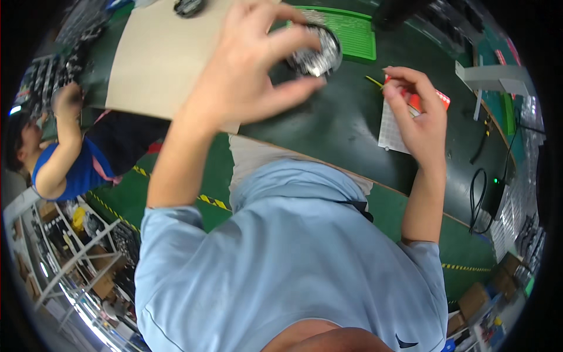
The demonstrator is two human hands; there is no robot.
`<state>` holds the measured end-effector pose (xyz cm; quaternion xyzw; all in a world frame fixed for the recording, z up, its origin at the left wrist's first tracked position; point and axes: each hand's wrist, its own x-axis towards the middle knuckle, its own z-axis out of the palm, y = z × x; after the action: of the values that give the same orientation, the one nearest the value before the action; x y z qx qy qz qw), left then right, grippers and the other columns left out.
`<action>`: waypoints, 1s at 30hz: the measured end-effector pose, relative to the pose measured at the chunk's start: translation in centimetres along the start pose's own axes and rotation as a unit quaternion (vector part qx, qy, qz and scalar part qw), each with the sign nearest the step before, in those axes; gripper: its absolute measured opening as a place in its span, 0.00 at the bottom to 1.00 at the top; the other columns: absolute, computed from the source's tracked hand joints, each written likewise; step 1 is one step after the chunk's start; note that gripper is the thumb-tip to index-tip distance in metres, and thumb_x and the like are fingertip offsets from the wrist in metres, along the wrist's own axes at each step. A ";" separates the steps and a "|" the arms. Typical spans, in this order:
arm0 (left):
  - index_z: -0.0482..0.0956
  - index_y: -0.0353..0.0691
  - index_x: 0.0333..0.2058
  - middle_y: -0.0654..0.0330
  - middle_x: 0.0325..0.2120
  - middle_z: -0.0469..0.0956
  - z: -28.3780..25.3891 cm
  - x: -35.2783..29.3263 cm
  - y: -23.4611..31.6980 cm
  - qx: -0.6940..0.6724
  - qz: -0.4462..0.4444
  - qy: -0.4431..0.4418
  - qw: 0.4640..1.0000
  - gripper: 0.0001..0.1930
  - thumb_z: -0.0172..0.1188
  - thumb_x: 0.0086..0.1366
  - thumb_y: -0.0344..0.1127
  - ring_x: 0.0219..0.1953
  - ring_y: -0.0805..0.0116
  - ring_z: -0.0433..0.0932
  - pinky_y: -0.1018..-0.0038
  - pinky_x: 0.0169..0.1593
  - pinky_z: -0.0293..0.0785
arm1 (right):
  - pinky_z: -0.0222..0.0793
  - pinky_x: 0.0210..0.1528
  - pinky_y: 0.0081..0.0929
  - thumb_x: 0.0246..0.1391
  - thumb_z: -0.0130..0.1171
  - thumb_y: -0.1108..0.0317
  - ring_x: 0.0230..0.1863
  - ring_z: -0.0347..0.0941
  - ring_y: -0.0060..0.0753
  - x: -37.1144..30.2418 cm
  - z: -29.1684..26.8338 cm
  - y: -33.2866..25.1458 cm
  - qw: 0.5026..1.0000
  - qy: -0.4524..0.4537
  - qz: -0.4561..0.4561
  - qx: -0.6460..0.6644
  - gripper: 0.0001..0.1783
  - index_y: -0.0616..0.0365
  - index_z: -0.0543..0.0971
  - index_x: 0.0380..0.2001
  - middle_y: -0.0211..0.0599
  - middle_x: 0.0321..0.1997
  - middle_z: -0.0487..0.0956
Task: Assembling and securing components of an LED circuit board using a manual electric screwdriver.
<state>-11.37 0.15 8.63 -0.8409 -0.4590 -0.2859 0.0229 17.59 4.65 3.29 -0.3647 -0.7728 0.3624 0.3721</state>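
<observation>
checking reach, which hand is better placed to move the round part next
Probably the left hand: it is right at the round part, while the right hand is farther off, over the white sheet.

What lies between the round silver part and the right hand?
Head view: dark tabletop and a thin yellow strip, close to the right hand.

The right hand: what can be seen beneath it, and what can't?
Around the right hand, parts of a white gridded sheet and a red item show against the dark table. Whatever lies directly behind the hand is covered.
</observation>
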 end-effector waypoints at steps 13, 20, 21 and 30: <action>0.68 0.29 0.60 0.46 0.56 0.74 7.6 -1.3 5.3 -0.364 -0.110 0.097 0.920 0.38 0.76 0.55 0.41 0.59 0.56 0.72 0.61 0.65 0.65 | 0.68 0.32 0.16 0.61 0.63 0.74 0.29 0.72 0.16 -0.4 0.1 -1.4 0.940 -0.077 0.212 0.257 0.15 0.62 0.74 0.50 0.26 0.28 0.77; 0.66 0.30 0.62 0.53 0.48 0.79 8.3 -1.0 6.8 -0.732 -0.380 -0.024 0.564 0.21 0.52 0.75 0.34 0.48 0.67 0.80 0.72 0.52 0.77 | 0.65 0.28 0.12 0.63 0.58 0.75 0.29 0.70 0.10 -0.5 0.2 -1.6 0.967 -0.093 0.145 0.187 0.14 0.64 0.77 0.51 0.24 0.29 0.77; 0.67 0.29 0.62 0.52 0.47 0.80 8.4 -1.0 6.8 -0.766 -0.394 -0.047 0.506 0.21 0.52 0.75 0.34 0.46 0.65 0.82 0.70 0.50 0.80 | 0.65 0.30 0.12 0.63 0.58 0.75 0.30 0.70 0.11 -0.4 0.2 -1.5 0.965 -0.100 0.151 0.187 0.14 0.64 0.77 0.51 0.24 0.30 0.77; 0.70 0.23 0.53 0.43 0.39 0.82 10.0 -1.6 5.9 -0.777 -0.365 -0.021 0.513 0.19 0.40 0.76 0.35 0.37 0.51 0.85 0.65 0.37 0.84 | 0.65 0.38 0.16 0.58 0.64 0.79 0.35 0.71 0.14 -0.8 1.5 -0.5 0.987 -0.053 0.110 0.103 0.15 0.64 0.79 0.49 0.25 0.33 0.76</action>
<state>-2.76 -1.47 0.83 -0.2872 -0.3210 -0.4940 -0.7553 16.58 3.28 2.78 -0.3872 -0.7051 0.4978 0.3241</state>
